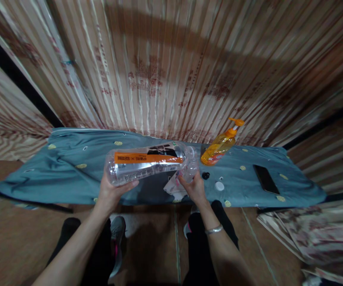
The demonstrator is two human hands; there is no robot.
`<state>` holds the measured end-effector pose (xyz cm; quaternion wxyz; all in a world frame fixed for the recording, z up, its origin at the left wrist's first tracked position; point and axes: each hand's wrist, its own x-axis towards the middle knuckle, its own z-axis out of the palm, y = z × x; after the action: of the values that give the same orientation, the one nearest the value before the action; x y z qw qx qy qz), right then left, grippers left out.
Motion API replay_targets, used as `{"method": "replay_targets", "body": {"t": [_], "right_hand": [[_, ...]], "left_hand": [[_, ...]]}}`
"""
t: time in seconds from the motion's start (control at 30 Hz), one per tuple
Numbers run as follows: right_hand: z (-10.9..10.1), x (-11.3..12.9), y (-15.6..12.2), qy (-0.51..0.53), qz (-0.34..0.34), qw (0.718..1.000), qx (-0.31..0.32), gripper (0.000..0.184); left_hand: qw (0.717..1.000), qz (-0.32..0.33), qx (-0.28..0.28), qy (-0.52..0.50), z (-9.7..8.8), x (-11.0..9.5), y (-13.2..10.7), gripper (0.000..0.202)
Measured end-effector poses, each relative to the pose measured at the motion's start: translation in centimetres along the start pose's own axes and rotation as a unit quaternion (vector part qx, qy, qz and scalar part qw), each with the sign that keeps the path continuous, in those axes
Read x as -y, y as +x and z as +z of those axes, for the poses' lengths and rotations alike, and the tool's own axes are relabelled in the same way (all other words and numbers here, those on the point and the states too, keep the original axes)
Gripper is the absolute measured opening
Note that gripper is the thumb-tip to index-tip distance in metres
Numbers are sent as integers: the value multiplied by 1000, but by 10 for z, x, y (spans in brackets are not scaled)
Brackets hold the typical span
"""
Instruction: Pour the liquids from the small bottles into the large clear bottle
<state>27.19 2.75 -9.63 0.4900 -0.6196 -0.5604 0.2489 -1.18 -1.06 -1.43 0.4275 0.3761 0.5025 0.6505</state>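
Observation:
My left hand [113, 188] grips the base end of a large clear plastic bottle [147, 163] with an orange, black and silver label. The bottle lies nearly level, its neck end pointing right. My right hand [194, 186] is closed around a smaller clear plastic bottle [191, 166], just under the large bottle's neck. Whether the two mouths touch I cannot tell. Below them, a whitish sheet or wrapper [173, 188] shows beside my right fingers. To the right, a black cap [206, 175] and a white cap [219, 186] rest on the cloth.
A pump bottle [217, 149] of yellow-orange liquid stands at the back right. Farther right lies a dark phone [266, 179]. Teal patterned cloth [70, 171] covers the narrow surface. Behind it hangs a pleated curtain [165, 79]; dark poles flank both sides.

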Motion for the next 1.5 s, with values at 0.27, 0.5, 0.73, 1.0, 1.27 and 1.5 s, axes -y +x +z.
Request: {"method": "replay_targets", "body": {"t": [0.27,0.5,0.73,1.0,1.27,1.5], "right_hand": [[0,-2,1,-21,-18,1000,-9,78],[-1,1,1,-7,-10,1000,-1,80],[-1,4,1,-10,5,1000,4,83],[-1,4,0,-5,-15,1000,6,76],[-1,2,1,-21,-8,1000,1,79],[-2,3,1,-24,-6,1000,2,75]], "left_hand": [[1000,-3,-16,-10,0,2,2,96],[1000,0,1,-11,2,-2,0,89],[1000,-3,4,0,1,-4,0,85],[1000,-2,17,4,0,-4,-1,78],[999,2,40,-2,-2,-1,0,79],[998,6,68,-5,-11,7,1,71]]}}
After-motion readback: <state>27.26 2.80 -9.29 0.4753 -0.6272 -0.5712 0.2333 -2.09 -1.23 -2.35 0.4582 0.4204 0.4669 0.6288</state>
